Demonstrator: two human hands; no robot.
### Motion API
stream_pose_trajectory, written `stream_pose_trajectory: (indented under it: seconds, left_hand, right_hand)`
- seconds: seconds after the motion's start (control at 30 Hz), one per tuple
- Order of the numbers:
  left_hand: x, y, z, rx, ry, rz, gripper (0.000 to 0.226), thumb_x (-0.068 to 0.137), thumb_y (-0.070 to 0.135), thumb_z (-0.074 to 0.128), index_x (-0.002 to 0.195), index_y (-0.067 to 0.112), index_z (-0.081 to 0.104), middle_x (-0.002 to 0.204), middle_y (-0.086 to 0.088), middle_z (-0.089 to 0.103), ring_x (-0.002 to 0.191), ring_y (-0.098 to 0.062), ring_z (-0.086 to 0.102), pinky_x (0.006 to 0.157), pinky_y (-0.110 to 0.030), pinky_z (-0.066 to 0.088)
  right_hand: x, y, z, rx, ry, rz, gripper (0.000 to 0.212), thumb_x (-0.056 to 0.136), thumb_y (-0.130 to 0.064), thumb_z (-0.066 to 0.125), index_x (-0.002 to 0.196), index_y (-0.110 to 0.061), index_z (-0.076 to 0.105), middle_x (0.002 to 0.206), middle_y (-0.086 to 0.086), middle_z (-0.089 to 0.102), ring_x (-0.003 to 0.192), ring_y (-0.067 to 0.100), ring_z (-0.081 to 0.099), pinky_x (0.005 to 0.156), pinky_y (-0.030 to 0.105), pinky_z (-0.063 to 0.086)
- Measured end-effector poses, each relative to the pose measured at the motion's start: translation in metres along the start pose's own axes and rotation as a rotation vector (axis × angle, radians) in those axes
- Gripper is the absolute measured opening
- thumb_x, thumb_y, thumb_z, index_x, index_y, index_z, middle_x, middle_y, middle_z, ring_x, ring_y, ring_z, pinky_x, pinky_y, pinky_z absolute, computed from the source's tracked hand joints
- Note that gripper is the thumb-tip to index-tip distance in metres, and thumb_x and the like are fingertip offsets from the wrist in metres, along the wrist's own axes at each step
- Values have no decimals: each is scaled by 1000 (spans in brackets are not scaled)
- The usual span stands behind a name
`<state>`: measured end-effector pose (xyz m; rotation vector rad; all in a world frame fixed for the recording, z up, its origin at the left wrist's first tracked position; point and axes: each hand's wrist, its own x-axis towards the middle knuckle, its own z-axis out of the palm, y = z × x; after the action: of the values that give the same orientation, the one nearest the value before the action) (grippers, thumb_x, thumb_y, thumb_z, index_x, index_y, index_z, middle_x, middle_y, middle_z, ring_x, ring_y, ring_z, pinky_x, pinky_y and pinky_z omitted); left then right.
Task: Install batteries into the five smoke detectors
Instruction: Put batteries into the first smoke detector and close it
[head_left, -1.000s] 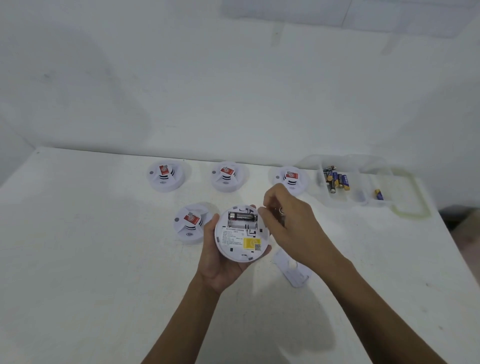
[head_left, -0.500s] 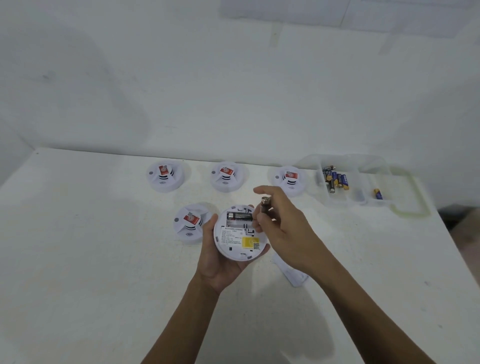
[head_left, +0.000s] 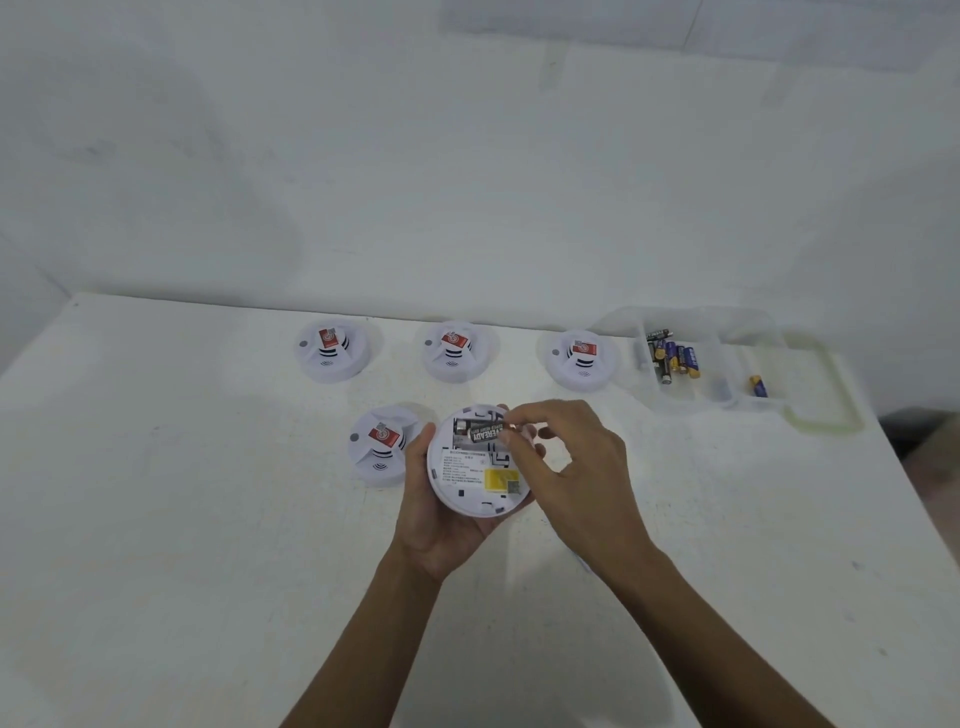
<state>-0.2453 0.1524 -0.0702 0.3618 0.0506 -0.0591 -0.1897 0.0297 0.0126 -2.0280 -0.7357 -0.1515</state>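
Left hand (head_left: 441, 525) cups one smoke detector (head_left: 478, 467) from beneath, back face up, fingers curled round its rim, above the white table (head_left: 182, 519). Right hand (head_left: 576, 467) pinches a black battery (head_left: 485, 432) (white lettering on its jacket) between thumb and fingertips, laid across the open battery bay. Three back-row detectors (head_left: 456, 351) and a fourth detector (head_left: 382, 446), just left of the held unit, rest on the table. Spare batteries (head_left: 675, 358) lie in a clear plastic box (head_left: 691, 402) at far right.
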Motion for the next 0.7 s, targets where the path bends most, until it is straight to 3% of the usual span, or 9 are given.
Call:
stream_pose_trajectory:
  seconds: [0.17, 0.3, 0.43, 0.57, 0.7]
  left_hand:
    - [-2, 0, 0, -77, 10, -96, 67, 86, 51, 57, 138, 9, 46, 139, -24, 46, 131, -39, 41, 105, -56, 35]
    - [0, 1, 3, -125, 0, -93, 68, 90, 51, 51, 141, 8, 40, 140, -24, 44, 133, -39, 37, 108, -55, 31]
    - [-1, 0, 3, -122, -7, -89, 68, 88, 51, 55, 140, 9, 42, 136, -23, 48, 129, -39, 42, 106, -53, 35]
    - [-2, 0, 1, -61, 22, -78, 65, 89, 55, 48, 138, 12, 44, 136, -18, 50, 128, -34, 44, 109, -48, 29]
    - [-3, 0, 1, -39, 45, -68, 65, 85, 56, 55, 135, 14, 50, 131, -16, 55, 122, -32, 49, 106, -46, 34]
  right_hand:
    - [-6, 5, 3, -59, -3, 23, 23, 82, -31, 63, 96, -14, 68, 94, 0, 69, 84, 7, 57, 72, 5, 40]
    - [-10, 9, 7, -119, 79, -60, 26, 84, -37, 59, 87, -13, 70, 88, -1, 70, 83, 4, 52, 74, 1, 38]
    - [-16, 13, 12, -115, 98, -27, 18, 84, -29, 63, 88, -13, 70, 87, -3, 69, 80, 7, 55, 73, 8, 41]
    - [-21, 11, 19, -122, 126, -32, 25, 85, -31, 59, 90, -11, 72, 90, 1, 70, 84, 6, 55, 75, 1, 40]
    - [-23, 10, 24, -28, 146, 48, 19, 80, -23, 65, 91, -9, 73, 91, 3, 67, 86, 12, 58, 79, 0, 41]
